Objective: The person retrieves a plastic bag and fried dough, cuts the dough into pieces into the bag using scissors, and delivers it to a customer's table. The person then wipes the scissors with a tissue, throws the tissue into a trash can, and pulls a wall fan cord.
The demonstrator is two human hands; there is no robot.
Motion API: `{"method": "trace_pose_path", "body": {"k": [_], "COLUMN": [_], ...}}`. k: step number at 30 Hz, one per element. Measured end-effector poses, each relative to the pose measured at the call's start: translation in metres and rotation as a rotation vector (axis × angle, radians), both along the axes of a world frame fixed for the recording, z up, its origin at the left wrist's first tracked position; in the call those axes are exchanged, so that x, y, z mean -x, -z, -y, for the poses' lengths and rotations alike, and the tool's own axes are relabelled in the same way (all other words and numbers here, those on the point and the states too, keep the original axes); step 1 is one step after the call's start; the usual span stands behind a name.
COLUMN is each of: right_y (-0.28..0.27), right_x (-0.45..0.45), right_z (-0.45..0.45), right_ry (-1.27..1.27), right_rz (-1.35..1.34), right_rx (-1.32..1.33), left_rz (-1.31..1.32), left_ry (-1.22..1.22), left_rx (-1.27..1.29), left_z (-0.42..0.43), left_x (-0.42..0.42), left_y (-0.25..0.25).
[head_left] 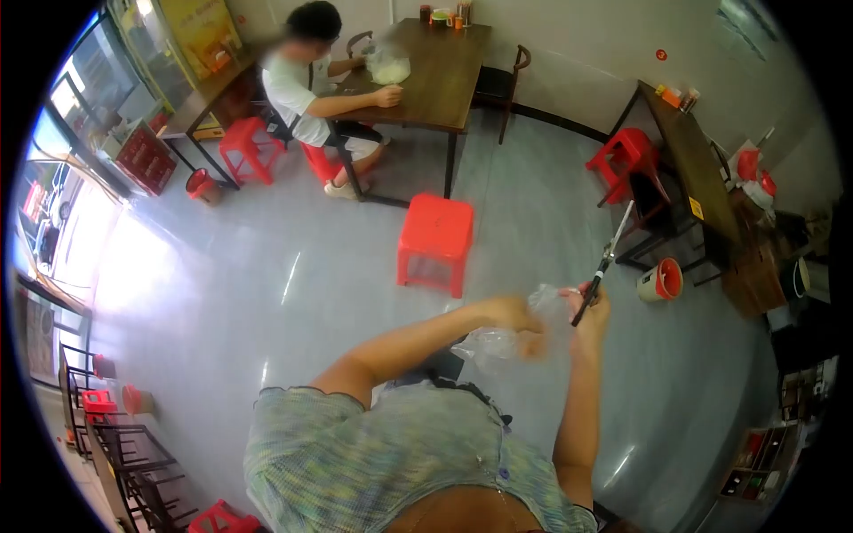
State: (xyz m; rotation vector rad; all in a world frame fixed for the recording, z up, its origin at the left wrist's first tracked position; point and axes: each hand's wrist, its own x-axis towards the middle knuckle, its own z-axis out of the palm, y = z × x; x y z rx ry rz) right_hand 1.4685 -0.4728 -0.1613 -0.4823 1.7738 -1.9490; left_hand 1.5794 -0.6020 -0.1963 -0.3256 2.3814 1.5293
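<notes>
Head view: our right hand (590, 306) gripped a black stick (606, 261); we couldn't tell our blurred left hand's (514, 318) hold. The plastic bag (489, 347) beside it seemed light, soft, slippery, best pinched by an edge.

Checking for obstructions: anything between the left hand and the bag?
Nothing visible: the left hand, though blurred, is right at the bag. The black-handled tool is off to the side, in the right hand.
</notes>
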Motion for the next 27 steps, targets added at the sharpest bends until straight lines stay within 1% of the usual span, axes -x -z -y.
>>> {"method": "trace_pose_path", "body": {"k": [1,4,7,9,12,14,16,18,19,22,23,24,25,26,27], "right_y": [-0.001,-0.005,-0.007,-0.026,-0.045,-0.044,-0.047,-0.054,-0.054,-0.064,-0.064,-0.064,-0.065,-0.067,-0.067], "right_x": [0.026,0.107,0.178,0.217,0.274,0.336,0.376,0.411,0.428,0.486,0.508,0.522,0.531,0.541,0.548], "right_z": [0.009,0.052,0.092,0.122,0.172,0.23,0.271,0.322,0.345,0.423,0.451,0.476,0.502,0.526,0.549], "right_ry": [-0.033,-0.091,-0.154,-0.19,-0.181,-0.259,-0.347,-0.441,-0.479,-0.614,-0.663,-0.709,-0.703,-0.746,-0.785], "right_rz": [0.032,0.036,0.033,0.067,0.056,0.073,0.096,0.106,0.128,0.15,0.142,0.142,0.175,0.192,0.222], "right_rx": [-0.004,0.009,0.035,0.099,0.082,0.134,0.132,0.137,0.167,0.224,0.216,0.203,0.168,0.173,0.179], "left_rz": [-0.011,-0.025,-0.278,0.037,-0.128,-0.324,-0.31,-0.112,-0.169,-0.065,-0.058,-0.014,0.037,0.088,0.166], "left_ry": [0.118,0.161,0.114,-0.226,-0.452,-0.524,-0.631,-0.748,-0.777,-0.908,-1.031,-0.996,-0.962,-0.928,-0.789], "left_rx": [-0.016,0.048,0.085,-0.137,-0.176,-0.054,-0.078,-0.201,-0.121,-0.192,-0.232,-0.201,-0.18,-0.169,-0.024], "left_z": [0.013,0.063,0.125,0.163,0.225,0.275,0.303,0.343,0.358,0.401,0.402,0.412,0.419,0.424,0.435], "left_x": [0.023,0.103,0.149,0.168,0.203,0.247,0.273,0.302,0.315,0.354,0.367,0.373,0.373,0.374,0.373], "left_y": [0.004,0.044,0.034,-0.011,-0.006,-0.001,0.007,0.01,0.025,0.042,0.019,0.006,-0.003,-0.005,-0.007]}}
